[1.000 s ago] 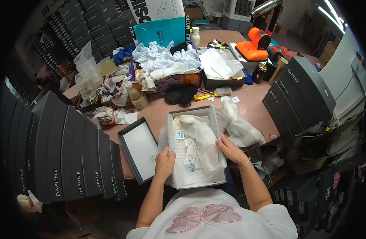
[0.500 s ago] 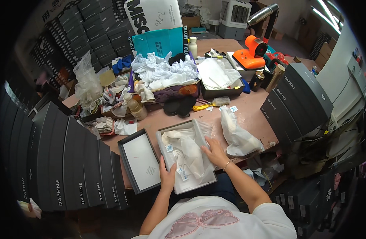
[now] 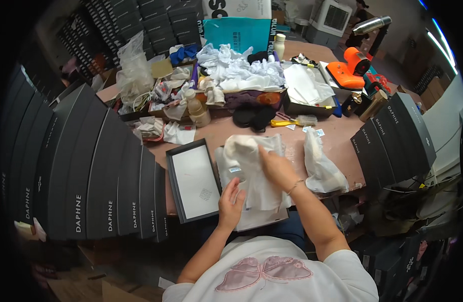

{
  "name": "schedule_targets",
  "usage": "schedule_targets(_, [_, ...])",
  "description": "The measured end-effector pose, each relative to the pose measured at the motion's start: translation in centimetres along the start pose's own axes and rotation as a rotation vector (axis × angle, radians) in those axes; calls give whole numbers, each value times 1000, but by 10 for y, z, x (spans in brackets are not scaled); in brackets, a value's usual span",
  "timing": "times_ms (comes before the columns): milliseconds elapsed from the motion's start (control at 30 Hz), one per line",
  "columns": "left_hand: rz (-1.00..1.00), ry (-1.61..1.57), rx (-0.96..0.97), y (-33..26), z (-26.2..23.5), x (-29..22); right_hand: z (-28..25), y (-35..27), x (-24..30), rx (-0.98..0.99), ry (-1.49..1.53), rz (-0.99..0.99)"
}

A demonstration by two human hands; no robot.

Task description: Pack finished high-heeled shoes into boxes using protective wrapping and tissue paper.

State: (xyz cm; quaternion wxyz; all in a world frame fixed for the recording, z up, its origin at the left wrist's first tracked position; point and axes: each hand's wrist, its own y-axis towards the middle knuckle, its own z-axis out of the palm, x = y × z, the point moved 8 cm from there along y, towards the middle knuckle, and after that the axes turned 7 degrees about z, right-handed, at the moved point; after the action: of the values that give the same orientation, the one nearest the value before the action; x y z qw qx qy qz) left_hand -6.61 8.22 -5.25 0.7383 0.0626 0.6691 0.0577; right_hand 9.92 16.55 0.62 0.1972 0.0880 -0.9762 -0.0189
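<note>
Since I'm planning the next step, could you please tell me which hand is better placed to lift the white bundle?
Probably the right hand: it grips the white bundle, while the left hand is open at the bundle's lower left.

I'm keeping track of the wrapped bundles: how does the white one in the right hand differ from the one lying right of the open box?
The held bundle is gripped by the right hand over the open box; the other bundle lies on the table with no hand on it. The held bundle's wrapping spreads broad and loose, while the other bundle's looks narrower. Both have thin, whitish wrapping.
</note>
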Motion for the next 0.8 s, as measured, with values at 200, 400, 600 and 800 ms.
schedule_targets(200, [-754, -1019, 71, -21, 81, 4, -3, -34, -25, 51, 850, 204])
schedule_targets(400, [-737, -902, -45, -13, 50, 6, -36, -61, -35, -314, 954, 265])
schedule_targets(600, [-544, -740, -185, 3, 25, 3, -71, -114, 78, -24, 135, -300])
schedule_targets(800, [-415, -1016, -146, 11, 10, -38, -27, -104, 44, 81, 499, -186])
